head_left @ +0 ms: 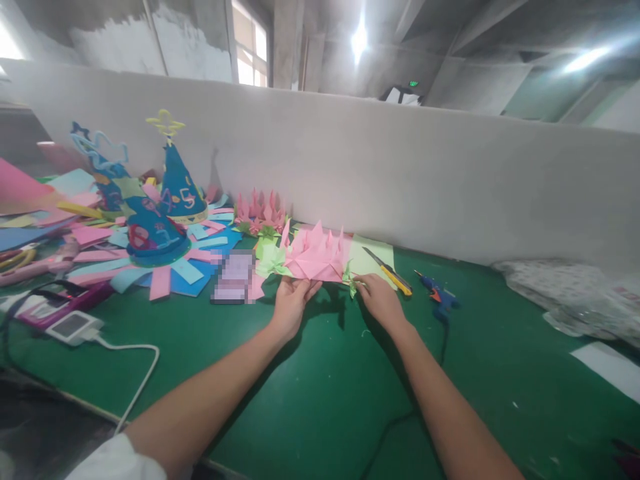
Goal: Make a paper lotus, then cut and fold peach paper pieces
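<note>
Green tbl [310, 400], pink flower [320, 259] clamped low btwn L fingers [301, 287] (leaf [347, 272] in R fingers [365, 283])

2 ceiling lights [359, 43] blown out, with haze around them. Window [253, 50] clipped too. Green tabletop [305, 413] moderately lit, soft shadows below the pink paper piece [315, 257] and arms [220, 393]. Wide-angle stretch at edges; plastic bags [555, 287] smeared. Fine detail soft. Mosaic over phone-like slab [233, 277].

Left hand [293, 303] is holding the pink folded paper [316, 257] by its lower edge, right hand [379, 300] is pinching the green leaf [347, 272], and the yellow cutter [393, 273] is lying nearby!
</note>
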`<act>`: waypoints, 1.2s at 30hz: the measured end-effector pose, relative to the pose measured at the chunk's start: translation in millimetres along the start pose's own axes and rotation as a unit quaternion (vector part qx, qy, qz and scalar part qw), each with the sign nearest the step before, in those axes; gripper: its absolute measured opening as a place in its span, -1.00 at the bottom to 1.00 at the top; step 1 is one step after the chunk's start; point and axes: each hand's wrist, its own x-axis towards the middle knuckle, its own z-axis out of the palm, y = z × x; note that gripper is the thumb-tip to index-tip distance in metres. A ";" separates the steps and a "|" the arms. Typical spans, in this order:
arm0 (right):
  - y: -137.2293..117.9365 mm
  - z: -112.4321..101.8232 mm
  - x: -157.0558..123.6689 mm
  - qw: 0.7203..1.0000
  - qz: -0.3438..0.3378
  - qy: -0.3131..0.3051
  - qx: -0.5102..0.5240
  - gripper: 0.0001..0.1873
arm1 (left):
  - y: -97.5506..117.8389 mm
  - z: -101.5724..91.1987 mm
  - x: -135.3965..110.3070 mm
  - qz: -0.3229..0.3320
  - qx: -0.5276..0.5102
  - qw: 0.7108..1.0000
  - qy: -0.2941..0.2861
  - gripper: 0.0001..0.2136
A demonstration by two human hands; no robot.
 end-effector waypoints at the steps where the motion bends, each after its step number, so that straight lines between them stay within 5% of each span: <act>1: -2.5 2.1 -0.4 1.000 0.011 0.003 -0.006 -0.75 | -0.1 0.3 -0.3 -0.001 0.000 1.000 0.001 -0.62; 5: -8.8 9.0 -2.7 0.999 0.045 0.006 -0.020 -0.69 | -2.0 -0.4 -0.6 -0.003 -0.002 1.000 -0.004 -0.62; 9: -8.2 10.9 -6.0 0.998 0.057 -0.009 -0.019 -0.82 | -4.0 -2.5 -0.3 -0.007 -0.010 1.000 -0.026 -0.61; 24: -1.2 -10.9 -5.6 0.994 0.058 0.025 -0.091 -0.86 | -2.2 -1.8 0.1 -0.006 -0.027 0.999 -0.019 -0.64; 30: -7.7 -46.4 0.3 0.978 0.069 0.178 -0.081 -0.83 | 0.4 1.6 -1.4 -0.002 -0.033 0.999 -0.025 -0.60; 33: -34.5 -62.1 -2.6 0.960 0.015 0.280 -0.017 -0.86 | 0.3 2.8 -3.5 -0.012 -0.026 0.999 -0.023 -0.59; 36: -70.5 -65.8 -9.1 0.948 -0.088 0.300 0.057 -0.92 | -0.1 4.1 -6.7 -0.018 -0.023 0.999 -0.031 -0.57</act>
